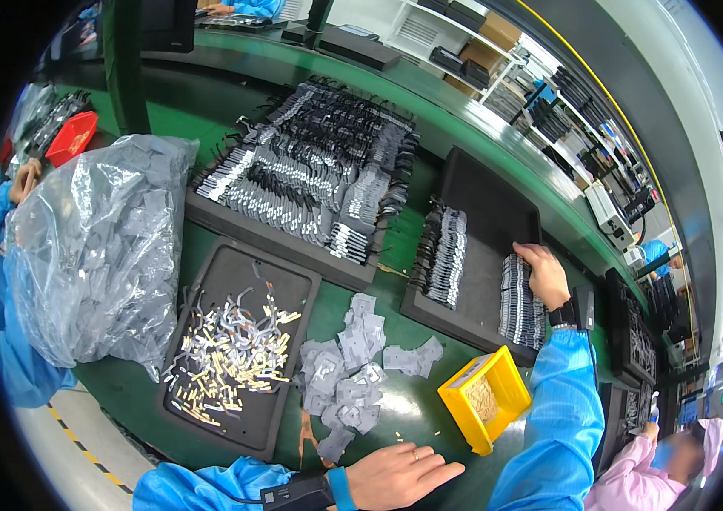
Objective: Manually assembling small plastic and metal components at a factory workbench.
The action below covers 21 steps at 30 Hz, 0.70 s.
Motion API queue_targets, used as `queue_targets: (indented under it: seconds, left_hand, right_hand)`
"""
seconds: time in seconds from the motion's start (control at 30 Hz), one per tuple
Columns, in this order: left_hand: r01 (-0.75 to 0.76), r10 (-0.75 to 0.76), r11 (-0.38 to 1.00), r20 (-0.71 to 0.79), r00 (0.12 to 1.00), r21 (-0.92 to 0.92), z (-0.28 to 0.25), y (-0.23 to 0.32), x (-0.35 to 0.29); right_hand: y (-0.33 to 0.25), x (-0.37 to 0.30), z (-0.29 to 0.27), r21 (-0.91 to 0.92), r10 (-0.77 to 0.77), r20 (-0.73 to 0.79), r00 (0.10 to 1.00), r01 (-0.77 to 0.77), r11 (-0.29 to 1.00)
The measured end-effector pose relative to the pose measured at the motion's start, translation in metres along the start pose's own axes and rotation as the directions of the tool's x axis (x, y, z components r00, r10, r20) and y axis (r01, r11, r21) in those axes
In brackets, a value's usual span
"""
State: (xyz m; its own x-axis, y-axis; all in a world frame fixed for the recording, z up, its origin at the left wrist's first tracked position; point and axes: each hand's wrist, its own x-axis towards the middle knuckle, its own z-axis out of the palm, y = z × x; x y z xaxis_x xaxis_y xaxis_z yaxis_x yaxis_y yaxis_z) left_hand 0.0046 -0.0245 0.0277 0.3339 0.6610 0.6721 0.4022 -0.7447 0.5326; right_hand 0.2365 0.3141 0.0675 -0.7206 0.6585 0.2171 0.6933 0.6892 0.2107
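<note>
My right hand reaches into a black tray at the right. Its curled fingers grip at the far end of a row of thin black-and-silver parts; the fingertips are partly hidden. Another row of such parts stands at the tray's left side. My left hand is near the table's front edge, fingers stretched out to the right, with nothing visible in it. Beside it lie loose grey flat plates in a pile and tweezers. A yellow bin with small tan pieces stands between my arms.
A black tray full of packed black-and-silver parts stands behind. A smaller tray holds loose ribbon-like strips. At the left is a clear bag of grey plates, near a co-worker's hand and a red bin. Another person sits right.
</note>
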Motion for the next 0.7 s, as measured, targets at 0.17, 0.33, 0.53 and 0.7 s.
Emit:
queue_targets:
  seconds: [0.17,0.33,0.53,0.7]
  left_hand:
    - [-0.043,0.043,0.999,-0.01,0.999,-0.027,0.001,0.001,0.003]
    - [-0.047,0.03,0.991,0.139,0.99,0.122,0.003,-0.004,-0.009]
    - [0.144,-0.188,0.93,0.099,0.977,0.339,-0.045,-0.022,0.004]
    - [0.335,-0.316,0.758,-0.135,0.939,0.559,-0.112,-0.048,-0.005]
  right_hand:
    - [-0.003,-0.015,-0.033,0.028,0.127,-0.206,0.97,-0.124,0.992]
    - [-0.09,-0.041,-0.086,0.292,0.186,-0.322,0.928,-0.09,0.952]
    - [-0.218,-0.137,-0.119,0.518,0.079,-0.363,0.928,0.131,0.845]
    - [-0.292,-0.154,-0.067,0.735,0.052,-0.169,0.984,0.091,0.671]
